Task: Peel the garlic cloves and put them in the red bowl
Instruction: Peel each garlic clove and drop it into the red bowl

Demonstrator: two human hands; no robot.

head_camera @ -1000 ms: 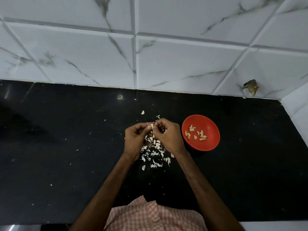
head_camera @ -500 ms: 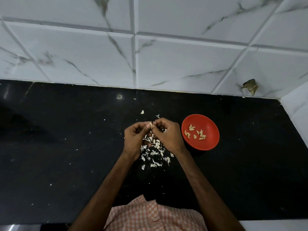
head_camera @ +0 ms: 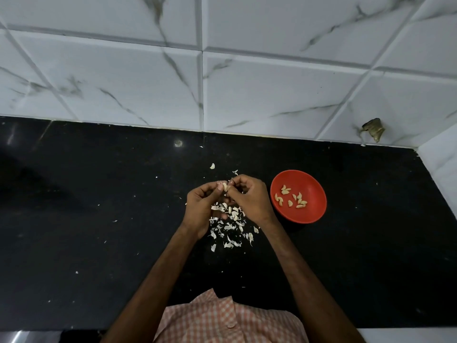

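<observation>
Black stone counter [head_camera: 99,219] fills the view, flecked with small pale scraps, and white marble-veined wall tiles [head_camera: 272,95] rise behind it at twelve o'clock. Near the centre, both hands are raised a little above the counter, fingertips brought together. The left hand [head_camera: 201,209] has its fingers curled and pinches a pale garlic clove [head_camera: 225,186] between thumb and fingertips. At three o'clock of that clove, touching it, the right hand [head_camera: 249,199] is curled too and nips at the clove's near edge with thumb and forefinger. How much skin the clove carries is too small to tell. Below the hands, at six o'clock, lies a loose heap of white garlic skins [head_camera: 230,226], with unpeeled cloves perhaps mixed in. One stray skin [head_camera: 212,166] sits alone at eleven o'clock of the hands. At three o'clock of the right hand, just beside it but apart, stands the red bowl [head_camera: 309,216], holding about a dozen peeled cloves [head_camera: 291,199]. Farther right, at one o'clock, a small brownish lump [head_camera: 373,128] clings to the wall. At six o'clock, a checked shirt [head_camera: 222,320] shows.
</observation>
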